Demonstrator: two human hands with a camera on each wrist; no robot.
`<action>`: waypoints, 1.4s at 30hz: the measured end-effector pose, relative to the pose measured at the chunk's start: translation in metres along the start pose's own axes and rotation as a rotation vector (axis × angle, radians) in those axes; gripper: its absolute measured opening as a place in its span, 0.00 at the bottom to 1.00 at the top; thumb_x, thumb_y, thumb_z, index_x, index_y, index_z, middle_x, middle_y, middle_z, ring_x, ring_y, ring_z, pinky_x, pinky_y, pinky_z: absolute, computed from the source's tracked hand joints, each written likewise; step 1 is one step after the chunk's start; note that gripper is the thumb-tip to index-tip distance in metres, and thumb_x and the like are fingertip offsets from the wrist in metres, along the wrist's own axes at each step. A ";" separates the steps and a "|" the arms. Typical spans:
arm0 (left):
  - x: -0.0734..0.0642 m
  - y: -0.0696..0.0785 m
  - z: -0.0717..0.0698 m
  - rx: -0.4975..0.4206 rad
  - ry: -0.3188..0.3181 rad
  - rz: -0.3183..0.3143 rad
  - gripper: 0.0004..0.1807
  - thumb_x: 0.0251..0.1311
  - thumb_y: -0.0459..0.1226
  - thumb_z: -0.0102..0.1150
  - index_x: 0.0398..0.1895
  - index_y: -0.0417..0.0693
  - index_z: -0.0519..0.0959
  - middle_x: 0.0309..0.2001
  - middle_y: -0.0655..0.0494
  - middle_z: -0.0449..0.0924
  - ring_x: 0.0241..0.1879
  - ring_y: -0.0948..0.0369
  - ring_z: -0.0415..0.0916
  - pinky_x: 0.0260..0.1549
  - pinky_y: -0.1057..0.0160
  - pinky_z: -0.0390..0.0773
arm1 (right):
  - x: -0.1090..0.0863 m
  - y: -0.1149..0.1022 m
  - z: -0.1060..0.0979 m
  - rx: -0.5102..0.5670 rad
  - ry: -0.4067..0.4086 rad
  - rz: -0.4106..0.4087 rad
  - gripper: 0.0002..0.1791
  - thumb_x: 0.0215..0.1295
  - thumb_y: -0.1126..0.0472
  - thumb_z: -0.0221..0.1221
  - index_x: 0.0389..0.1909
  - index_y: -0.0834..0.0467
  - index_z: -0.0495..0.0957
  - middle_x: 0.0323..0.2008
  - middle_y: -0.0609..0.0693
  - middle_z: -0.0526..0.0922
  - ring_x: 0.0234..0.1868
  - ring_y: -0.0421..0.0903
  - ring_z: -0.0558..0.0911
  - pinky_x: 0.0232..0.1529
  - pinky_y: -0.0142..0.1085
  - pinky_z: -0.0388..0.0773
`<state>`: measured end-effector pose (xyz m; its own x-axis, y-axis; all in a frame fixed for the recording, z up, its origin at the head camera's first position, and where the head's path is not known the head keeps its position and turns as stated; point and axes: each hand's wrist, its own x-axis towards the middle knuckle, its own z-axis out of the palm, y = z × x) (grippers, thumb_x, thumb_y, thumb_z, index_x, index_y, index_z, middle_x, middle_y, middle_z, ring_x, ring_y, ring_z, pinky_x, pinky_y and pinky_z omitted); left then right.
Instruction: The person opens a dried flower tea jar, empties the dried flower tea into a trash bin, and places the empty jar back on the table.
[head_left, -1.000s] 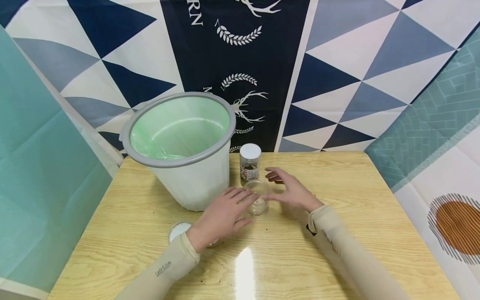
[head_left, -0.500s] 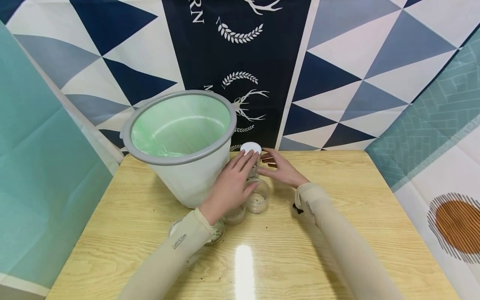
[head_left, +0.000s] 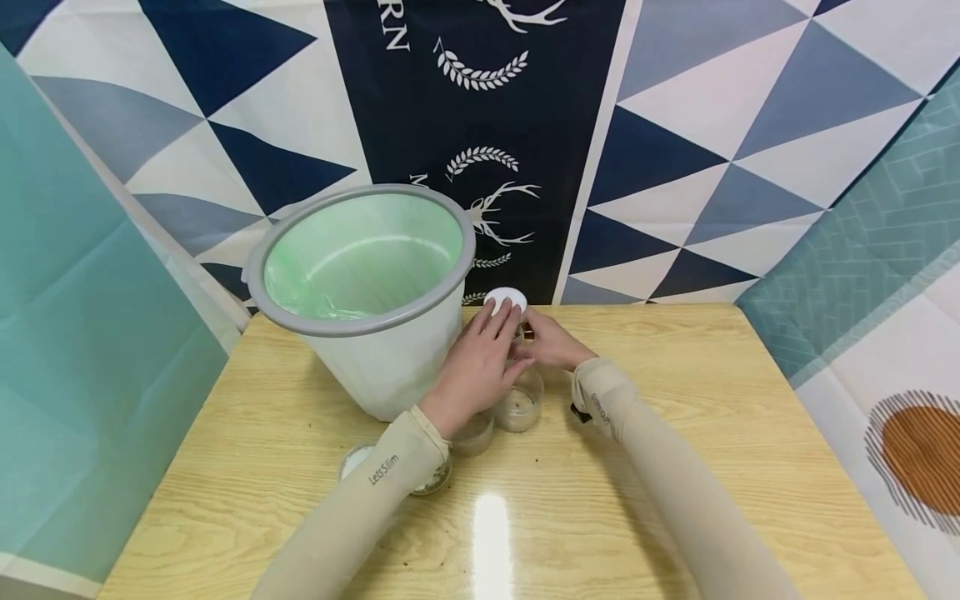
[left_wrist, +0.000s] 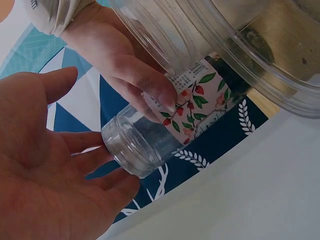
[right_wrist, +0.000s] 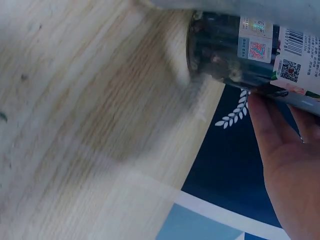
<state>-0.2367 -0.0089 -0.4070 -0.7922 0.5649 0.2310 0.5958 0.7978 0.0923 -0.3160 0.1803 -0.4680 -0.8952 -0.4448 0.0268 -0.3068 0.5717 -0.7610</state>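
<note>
At the back of the table, right beside the bin, stands a clear jar (left_wrist: 172, 127) with a white lid (head_left: 506, 299), a flowered label and dark contents at its bottom. My right hand (head_left: 555, 342) grips its body, thumb and fingers around the label in the left wrist view. My left hand (head_left: 474, 360) reaches over from the left with fingers extended, fingertips at the lid and thumb held apart. Two clear open containers stand just in front: one (head_left: 519, 405) below the jar, another (head_left: 474, 435) partly behind my left wrist.
A white bin (head_left: 390, 371) with a grey rim and green liner stands at the back left. Under my left sleeve, a white round piece (head_left: 356, 460) and a clear round dish (head_left: 437, 478) are partly hidden. Dark crumbs dot the wooden table (head_left: 675, 433). Patterned cloth hangs behind.
Both hands have moved back from the open containers to the lidded jar. The right hand has closed around the jar's body, and the left fingers have come onto its lid.
</note>
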 end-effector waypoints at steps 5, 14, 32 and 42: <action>-0.001 0.001 -0.002 0.010 0.026 0.020 0.42 0.76 0.56 0.51 0.83 0.47 0.52 0.84 0.50 0.50 0.84 0.51 0.44 0.81 0.51 0.51 | -0.007 -0.004 -0.013 -0.069 0.075 -0.034 0.42 0.65 0.59 0.69 0.76 0.62 0.61 0.68 0.63 0.74 0.65 0.61 0.77 0.67 0.57 0.75; -0.007 0.008 -0.016 0.020 0.198 0.111 0.41 0.75 0.56 0.52 0.82 0.46 0.56 0.82 0.51 0.54 0.83 0.50 0.47 0.82 0.54 0.47 | -0.027 -0.023 -0.035 -0.025 0.156 -0.152 0.41 0.62 0.57 0.73 0.74 0.55 0.67 0.68 0.55 0.75 0.65 0.54 0.76 0.67 0.53 0.74; -0.019 0.015 -0.045 -0.091 0.580 0.165 0.33 0.73 0.49 0.57 0.75 0.42 0.67 0.70 0.42 0.71 0.63 0.47 0.71 0.65 0.54 0.76 | -0.068 -0.067 -0.035 -0.100 0.281 -0.418 0.38 0.46 0.62 0.75 0.60 0.60 0.71 0.49 0.55 0.83 0.45 0.46 0.83 0.44 0.39 0.83; -0.016 0.010 -0.048 -0.168 0.519 0.218 0.41 0.79 0.61 0.20 0.66 0.38 0.70 0.58 0.41 0.74 0.53 0.48 0.74 0.54 0.53 0.80 | -0.076 -0.081 -0.027 -0.182 0.272 -0.444 0.40 0.42 0.56 0.82 0.57 0.60 0.74 0.47 0.52 0.82 0.44 0.45 0.82 0.44 0.43 0.83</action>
<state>-0.2123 -0.0203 -0.3635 -0.5058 0.5016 0.7018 0.7840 0.6066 0.1315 -0.2319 0.1860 -0.3907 -0.7107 -0.4900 0.5048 -0.7035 0.4902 -0.5146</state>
